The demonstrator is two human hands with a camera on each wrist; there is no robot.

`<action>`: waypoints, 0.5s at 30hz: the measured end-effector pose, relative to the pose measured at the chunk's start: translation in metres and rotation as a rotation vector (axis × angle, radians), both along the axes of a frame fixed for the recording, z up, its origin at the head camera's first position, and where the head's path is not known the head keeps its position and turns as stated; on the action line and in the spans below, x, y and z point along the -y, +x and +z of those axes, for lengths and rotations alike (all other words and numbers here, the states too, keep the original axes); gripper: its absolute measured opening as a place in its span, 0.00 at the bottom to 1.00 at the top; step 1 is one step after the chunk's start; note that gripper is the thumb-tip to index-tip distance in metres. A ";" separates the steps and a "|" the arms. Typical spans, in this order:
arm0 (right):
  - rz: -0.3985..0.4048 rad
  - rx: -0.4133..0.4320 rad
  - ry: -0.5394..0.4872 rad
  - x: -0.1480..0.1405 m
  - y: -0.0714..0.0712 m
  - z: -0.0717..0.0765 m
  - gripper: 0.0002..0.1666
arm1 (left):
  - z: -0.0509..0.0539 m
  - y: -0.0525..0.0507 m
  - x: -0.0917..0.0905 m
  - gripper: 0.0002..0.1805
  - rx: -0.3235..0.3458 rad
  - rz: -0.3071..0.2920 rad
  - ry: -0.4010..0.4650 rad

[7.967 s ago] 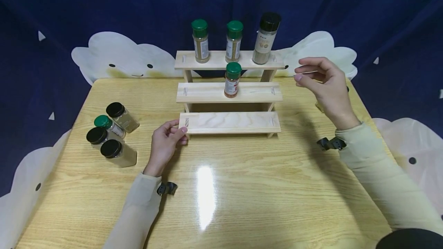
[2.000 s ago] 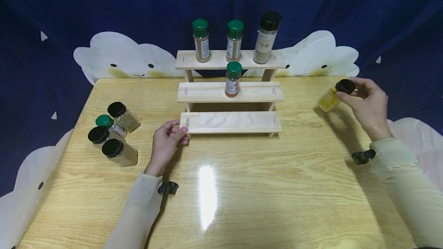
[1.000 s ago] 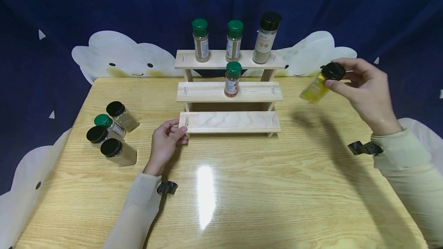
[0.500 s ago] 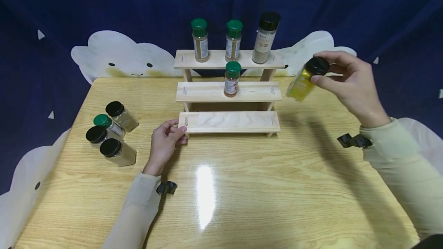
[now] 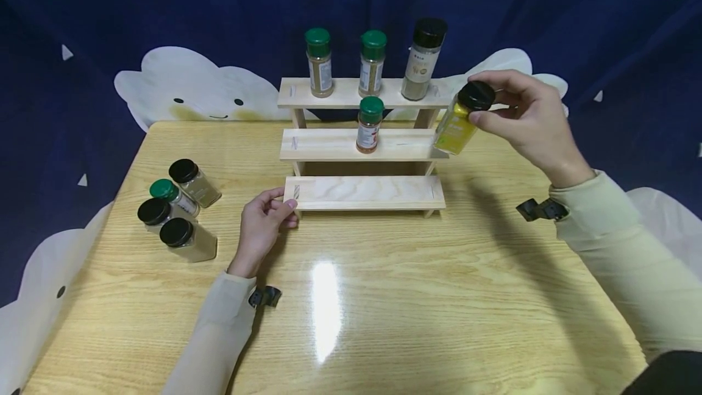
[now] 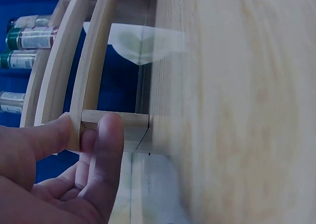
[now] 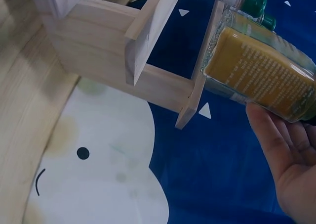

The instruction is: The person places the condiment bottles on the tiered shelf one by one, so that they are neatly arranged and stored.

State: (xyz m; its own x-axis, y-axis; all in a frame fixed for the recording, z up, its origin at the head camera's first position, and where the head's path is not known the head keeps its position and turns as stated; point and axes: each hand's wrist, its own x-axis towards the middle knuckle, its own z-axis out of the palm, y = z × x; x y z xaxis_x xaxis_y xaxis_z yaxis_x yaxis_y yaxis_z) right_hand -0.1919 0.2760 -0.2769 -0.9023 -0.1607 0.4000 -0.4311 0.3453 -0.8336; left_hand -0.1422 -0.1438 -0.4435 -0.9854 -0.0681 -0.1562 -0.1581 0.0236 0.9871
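Yellow-filled black-capped glass jar (image 5: 456, 130) pinched by right hand (image 5: 531, 119), base slanting toward pale wooden three-tier rack (image 5: 373, 191); left hand (image 5: 261, 224) grips rack.

Yellow jar (image 5: 456, 131): rows of small pale characters in the right wrist view, too fine to read; faint lettering in the head view, illegible.
Red-filled jar (image 5: 367, 134): white label with a red patch; bold dark characters in the right wrist view, cut by the frame edge, not legible with certainty.
Tall black-capped bottle (image 5: 421, 67): pale label with dark print and a round emblem; wording illegible.
Upper left green-capped jar (image 5: 320, 73), upper centre green-capped jar (image 5: 371, 73): pale labels; print unreadable.
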 end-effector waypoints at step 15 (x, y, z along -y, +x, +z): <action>0.172 0.049 -0.113 0.024 -0.024 -0.007 0.27 | -0.002 -0.001 0.000 0.23 -0.003 -0.001 0.021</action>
State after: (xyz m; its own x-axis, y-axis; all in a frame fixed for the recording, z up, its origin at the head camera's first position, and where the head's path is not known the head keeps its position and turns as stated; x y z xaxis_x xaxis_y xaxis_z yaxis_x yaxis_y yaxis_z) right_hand -0.2155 0.2517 -0.2844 -0.8843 -0.2701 0.3808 -0.4336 0.1730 -0.8843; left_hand -0.1434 -0.1439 -0.4459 -0.9859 -0.0642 -0.1545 -0.1550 0.0032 0.9879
